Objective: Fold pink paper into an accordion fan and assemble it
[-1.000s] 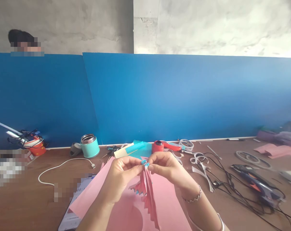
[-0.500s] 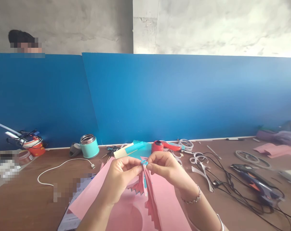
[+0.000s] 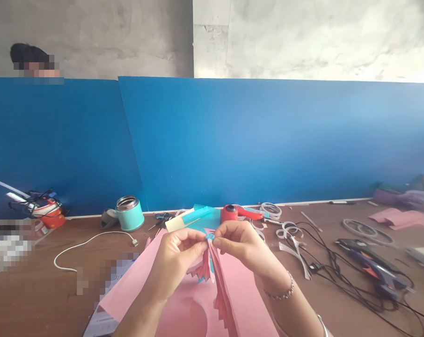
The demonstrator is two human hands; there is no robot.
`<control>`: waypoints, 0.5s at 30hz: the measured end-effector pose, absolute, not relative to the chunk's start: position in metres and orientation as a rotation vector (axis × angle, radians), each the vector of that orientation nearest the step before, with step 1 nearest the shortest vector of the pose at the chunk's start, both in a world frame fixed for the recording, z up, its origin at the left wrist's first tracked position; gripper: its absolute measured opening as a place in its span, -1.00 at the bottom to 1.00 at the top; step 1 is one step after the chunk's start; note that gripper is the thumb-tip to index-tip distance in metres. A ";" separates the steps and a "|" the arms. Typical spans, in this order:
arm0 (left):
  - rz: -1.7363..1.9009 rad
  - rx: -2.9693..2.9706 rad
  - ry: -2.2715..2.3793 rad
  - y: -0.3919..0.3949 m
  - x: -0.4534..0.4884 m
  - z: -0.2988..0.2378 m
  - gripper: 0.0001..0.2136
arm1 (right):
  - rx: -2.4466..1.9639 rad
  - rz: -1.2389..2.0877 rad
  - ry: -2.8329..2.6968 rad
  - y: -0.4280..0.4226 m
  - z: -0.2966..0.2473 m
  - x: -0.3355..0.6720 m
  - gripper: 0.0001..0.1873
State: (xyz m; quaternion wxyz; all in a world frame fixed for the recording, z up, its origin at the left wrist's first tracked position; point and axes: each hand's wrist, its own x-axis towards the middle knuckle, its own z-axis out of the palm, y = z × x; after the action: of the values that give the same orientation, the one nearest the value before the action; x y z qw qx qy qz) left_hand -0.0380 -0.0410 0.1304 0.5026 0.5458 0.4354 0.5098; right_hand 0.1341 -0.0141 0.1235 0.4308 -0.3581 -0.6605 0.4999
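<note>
My left hand [image 3: 175,262] and my right hand [image 3: 240,244] meet above the table, both pinching the top of a pleated pink paper piece [image 3: 215,281] with zigzag edges. A small teal bit shows at the pinch point. The pleats hang down between my wrists over a large pink paper sheet [image 3: 184,309] that lies flat on the brown table [image 3: 40,295]. My right wrist wears a beaded bracelet [image 3: 281,291].
Behind my hands lie a teal jar [image 3: 129,213], a white cable [image 3: 89,243], teal and cream paper [image 3: 194,218], a red tool [image 3: 238,213], tape rings and white strips [image 3: 289,234]. A glue gun with black cords [image 3: 369,267] lies right. A blue partition [image 3: 254,140] stands behind; another person's head shows over it.
My fingers have shifted slightly at the pinch point, and the pleated pink piece has fanned a little differently. The hands stay in the same place.
</note>
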 end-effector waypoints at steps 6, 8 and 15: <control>1.209 1.368 1.028 -0.039 -0.038 0.128 -0.85 | -0.982 1.214 -1.660 -0.018 0.125 0.135 -0.77; 1.186 1.381 1.013 -0.038 -0.039 0.126 -0.84 | -1.015 1.194 -1.656 -0.020 0.126 0.135 -0.80; 1.204 1.371 1.003 -0.038 -0.039 0.123 -0.86 | -1.085 1.125 -1.652 -0.023 0.128 0.135 -0.81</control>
State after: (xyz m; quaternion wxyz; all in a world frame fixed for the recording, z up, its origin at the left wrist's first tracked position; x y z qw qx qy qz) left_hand -0.0391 -0.0375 0.1231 0.5051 0.5683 0.4158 0.4990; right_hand 0.1347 -0.0225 0.1284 0.4199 -0.4330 -0.6592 0.4490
